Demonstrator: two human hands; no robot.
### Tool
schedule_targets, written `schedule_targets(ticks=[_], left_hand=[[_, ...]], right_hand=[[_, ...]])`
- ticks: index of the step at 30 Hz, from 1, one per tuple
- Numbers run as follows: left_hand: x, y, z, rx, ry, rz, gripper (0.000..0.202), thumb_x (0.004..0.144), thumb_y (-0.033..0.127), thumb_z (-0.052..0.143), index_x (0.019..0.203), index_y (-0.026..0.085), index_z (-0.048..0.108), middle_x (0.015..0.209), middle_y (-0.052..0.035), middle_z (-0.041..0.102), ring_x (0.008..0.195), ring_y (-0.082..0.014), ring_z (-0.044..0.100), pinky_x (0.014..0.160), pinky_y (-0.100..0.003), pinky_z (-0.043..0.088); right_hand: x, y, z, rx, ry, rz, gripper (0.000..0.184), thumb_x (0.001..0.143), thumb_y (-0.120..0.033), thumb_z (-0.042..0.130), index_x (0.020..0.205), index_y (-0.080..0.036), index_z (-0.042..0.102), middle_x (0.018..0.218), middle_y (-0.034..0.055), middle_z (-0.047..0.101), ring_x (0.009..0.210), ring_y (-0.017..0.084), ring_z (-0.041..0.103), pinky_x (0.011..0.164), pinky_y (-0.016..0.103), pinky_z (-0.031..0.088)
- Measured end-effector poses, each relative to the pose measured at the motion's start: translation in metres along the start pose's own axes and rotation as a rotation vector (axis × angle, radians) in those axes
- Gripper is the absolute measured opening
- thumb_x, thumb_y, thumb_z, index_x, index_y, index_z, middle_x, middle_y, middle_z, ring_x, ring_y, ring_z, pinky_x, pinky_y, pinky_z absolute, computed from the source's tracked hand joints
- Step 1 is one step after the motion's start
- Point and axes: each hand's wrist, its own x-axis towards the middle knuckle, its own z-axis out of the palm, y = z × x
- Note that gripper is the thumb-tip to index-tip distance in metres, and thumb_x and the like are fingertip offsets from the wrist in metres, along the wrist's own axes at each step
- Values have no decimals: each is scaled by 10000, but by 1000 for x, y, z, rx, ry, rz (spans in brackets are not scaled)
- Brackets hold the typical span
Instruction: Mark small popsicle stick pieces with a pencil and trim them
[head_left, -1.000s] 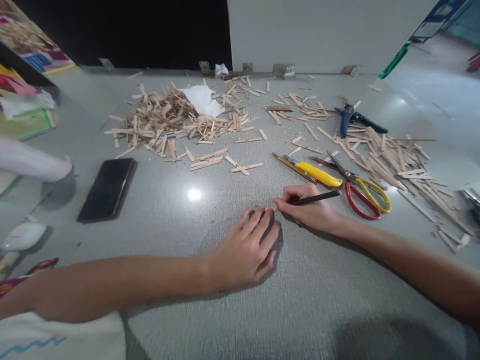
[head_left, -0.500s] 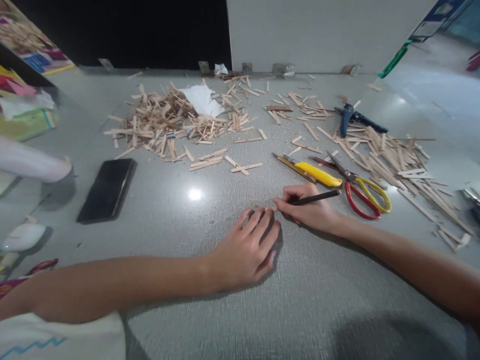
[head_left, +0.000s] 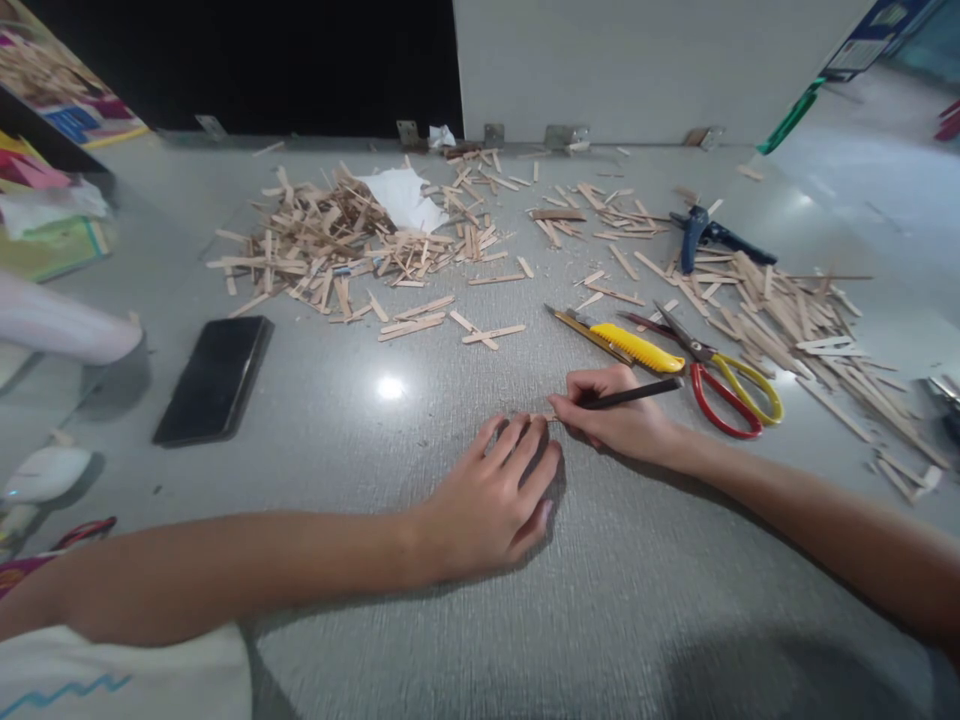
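Note:
My right hand (head_left: pixel 619 415) is closed around a slim black pen (head_left: pixel 637 393), its back end leaning up to the right and its tip hidden by the fingers. Just left of it, my left hand (head_left: pixel 495 495) rests on the grey table, palm down with the fingers curved. Its fingertips hold a small wooden stick (head_left: pixel 553 417) against the surface; only a short end shows between the hands. Beyond my right hand lie a yellow box cutter (head_left: pixel 637 348) and scissors (head_left: pixel 724 385) with one red and one yellow handle loop.
A heap of wooden sticks (head_left: pixel 315 240) with white paper (head_left: pixel 405 198) lies at the back left. More sticks (head_left: pixel 787 310) spread at right, under a dark blue tool (head_left: pixel 694 238). At left are a phone (head_left: pixel 214 380), a pale cylinder (head_left: pixel 67 320) and a white device (head_left: pixel 49 473).

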Motion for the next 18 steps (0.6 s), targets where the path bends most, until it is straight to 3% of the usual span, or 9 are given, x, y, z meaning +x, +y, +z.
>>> schedule_targets(ticks=[18], left_hand=[[0,0,2,17,28,2,451,1077,307,427,1364,18,622,1406,-280,676,1306,-412,654,1109,-557,495]], right_hand=[[0,0,-2,-40,-7,-20,490,953,-440,683,559,-226,483,413,-43,493,375,73,416,392,218,282]])
